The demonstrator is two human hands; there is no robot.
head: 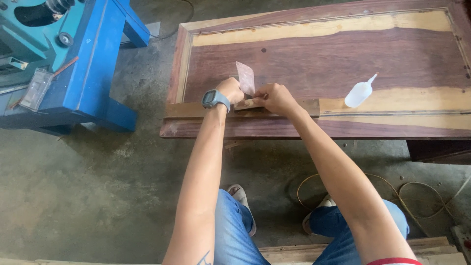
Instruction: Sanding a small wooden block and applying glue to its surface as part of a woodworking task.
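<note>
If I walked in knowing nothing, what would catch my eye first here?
Most likely the big reddish wooden panel with pale streaks, lying flat across the upper right. At its near edge, the left hand and right hand meet over a small strip of wood, with a thin pinkish sheet standing up between them. A small clear squeeze bottle lies to their right, and a blue machine stand fills the upper left.
</note>
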